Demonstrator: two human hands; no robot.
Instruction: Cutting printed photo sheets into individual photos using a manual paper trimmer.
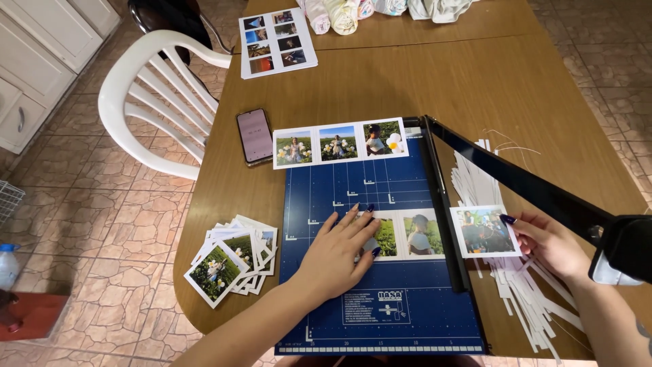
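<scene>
Far left there's a white plastic chair [146, 95] pulled up to the wooden table [421, 88], and near the table's front-left edge sits a messy stack of cut photos [234, 261]. A phone [254, 136] lies face up just left of a strip of three photos [341, 142], which rests along the top edge of the blue paper cutter [326, 183].

The left hand [339, 255] comes in from the bottom, forearm angled up and to the right, palm down and fingers spread flat, pressing a photo strip [407, 236] onto the cutter's board. The strip's right end lies against the cutting edge.

The cutter's black blade arm [523, 178] is lifted, running diagonally off to the right. Just past the edge, the right hand [553, 245] pinches a single cut photo [485, 232] by its right side, thumb on top, holding it over a pile of white paper trimmings [516, 285]. Further back, a sheet of small photos [277, 42] and some rolled cloths [343, 13].
</scene>
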